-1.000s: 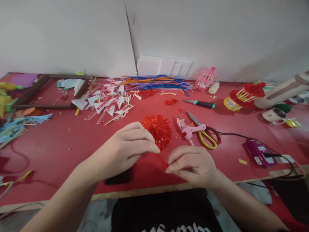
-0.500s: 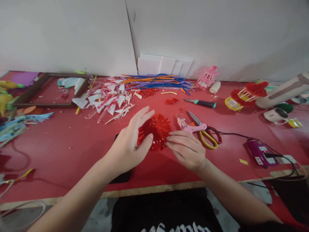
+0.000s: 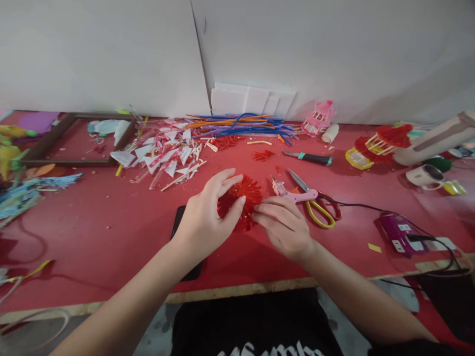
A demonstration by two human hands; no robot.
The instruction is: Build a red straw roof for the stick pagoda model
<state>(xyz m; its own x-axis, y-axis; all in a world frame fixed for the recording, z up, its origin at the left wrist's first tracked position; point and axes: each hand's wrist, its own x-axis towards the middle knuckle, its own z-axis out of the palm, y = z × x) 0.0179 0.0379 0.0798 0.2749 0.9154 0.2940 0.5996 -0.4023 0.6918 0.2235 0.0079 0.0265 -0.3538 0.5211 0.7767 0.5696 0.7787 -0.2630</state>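
A round red fringed piece (image 3: 249, 198) is between my two hands above the red table. My left hand (image 3: 208, 212) curves over its left side, thumb and fingers apart. At its right edge, my right hand (image 3: 285, 225) pinches the rim with its fingertips. Just beyond my right hand lie a pink glue gun (image 3: 297, 196) and scissors with red and yellow handles (image 3: 321, 212). A dark phone (image 3: 193, 272) is partly hidden under my left hand and wrist.
Behind are white-and-pink scraps (image 3: 170, 148), coloured stems (image 3: 241, 123) and a cutter (image 3: 308, 158). On the right stand a red and yellow lantern shape (image 3: 382, 143), a mug (image 3: 425, 177) and a purple power adapter (image 3: 401, 235). A brown frame (image 3: 70, 162) lies left.
My left hand has shifted a little to the right over the red piece, uncovering more of the phone. My right hand has moved slightly left, still at the rim.
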